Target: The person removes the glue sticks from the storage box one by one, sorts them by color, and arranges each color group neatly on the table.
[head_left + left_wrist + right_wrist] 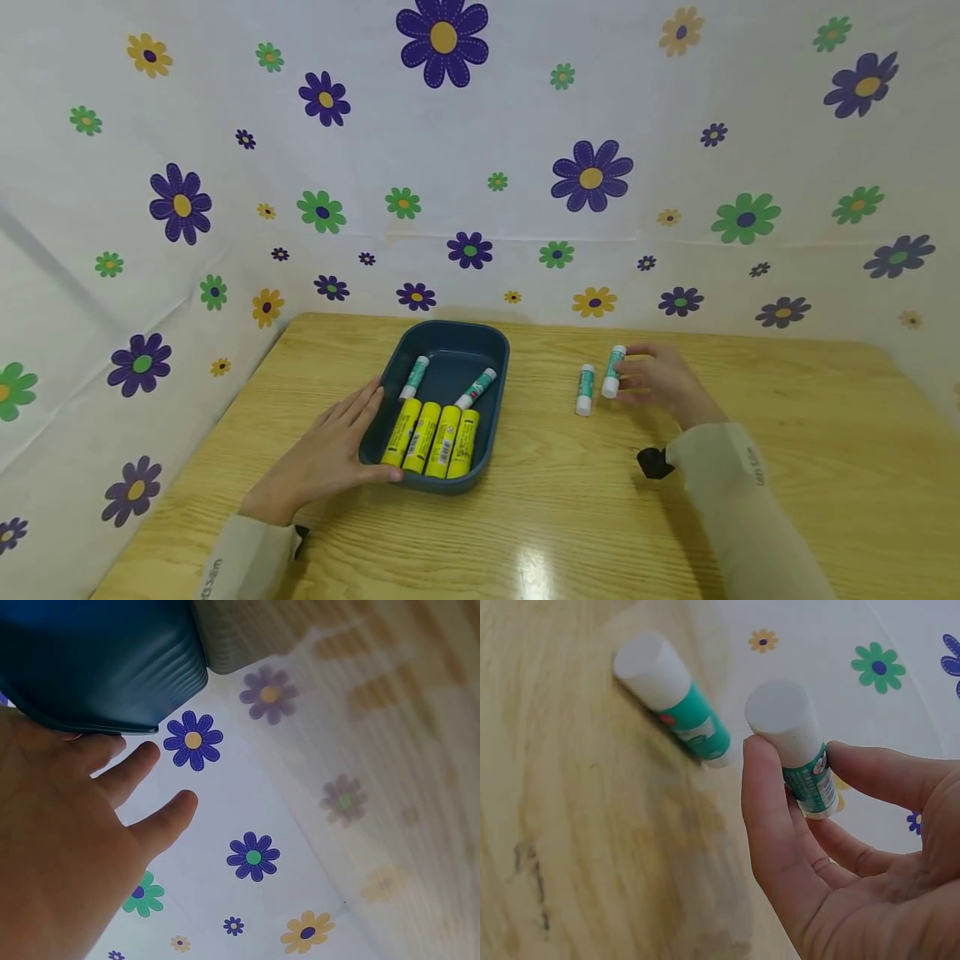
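Note:
My right hand [666,385] pinches a green-and-white glue stick [808,754] between thumb and fingers, its white cap toward the right wrist camera. Just left of it, a second green-and-white glue stick [585,390] lies on the table. A dark blue tray [453,340] stands at the centre left. Along its left side rests my left hand [330,450], fingers fairly straight against the wall and thumb at the near rim. Inside the tray, several yellow glue sticks [423,438] lie side by side at the near end. Two green-and-white glue sticks [476,388] lie loose behind them.
The tray and loose sticks are on a wooden table [570,500]. A white cloth with printed flowers [510,200] hangs behind the table and along its left side. A black piece [656,463] sticks out at the right sleeve's cuff.

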{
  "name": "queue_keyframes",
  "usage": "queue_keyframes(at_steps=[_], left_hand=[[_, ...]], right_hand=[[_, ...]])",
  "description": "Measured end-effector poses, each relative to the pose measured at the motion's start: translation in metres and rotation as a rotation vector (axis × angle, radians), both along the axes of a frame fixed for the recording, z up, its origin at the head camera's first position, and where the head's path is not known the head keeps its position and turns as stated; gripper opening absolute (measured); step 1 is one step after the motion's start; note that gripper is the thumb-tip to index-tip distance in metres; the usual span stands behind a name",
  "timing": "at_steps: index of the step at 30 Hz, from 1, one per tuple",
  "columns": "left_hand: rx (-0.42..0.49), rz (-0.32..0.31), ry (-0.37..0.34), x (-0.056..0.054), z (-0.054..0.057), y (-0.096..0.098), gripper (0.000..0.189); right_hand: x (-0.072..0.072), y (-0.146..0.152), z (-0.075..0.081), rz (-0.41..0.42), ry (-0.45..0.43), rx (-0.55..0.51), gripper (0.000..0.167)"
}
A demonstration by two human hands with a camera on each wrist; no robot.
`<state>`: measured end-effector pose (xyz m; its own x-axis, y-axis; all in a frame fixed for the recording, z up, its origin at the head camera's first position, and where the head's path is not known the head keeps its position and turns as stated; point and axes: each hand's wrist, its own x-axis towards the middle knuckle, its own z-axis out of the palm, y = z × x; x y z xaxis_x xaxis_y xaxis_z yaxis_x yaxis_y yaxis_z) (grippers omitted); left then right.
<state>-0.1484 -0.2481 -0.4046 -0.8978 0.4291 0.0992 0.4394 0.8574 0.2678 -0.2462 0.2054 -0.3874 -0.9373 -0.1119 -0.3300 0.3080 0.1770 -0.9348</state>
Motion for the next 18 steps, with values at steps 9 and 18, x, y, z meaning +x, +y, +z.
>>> queue_keyframes(at_steps=[9, 18], left_hand=[[0.031, -0.002, -0.011, 0.000, 0.000, 0.000, 0.119], [0.049, -0.005, -0.020, 0.000, 0.000, 0.000, 0.119]], right_hand=[[-0.002, -0.002, -0.014, -0.021, -0.068, 0.054, 0.058], [0.002, -0.008, -0.012, -0.024, -0.043, 0.120, 0.055]])
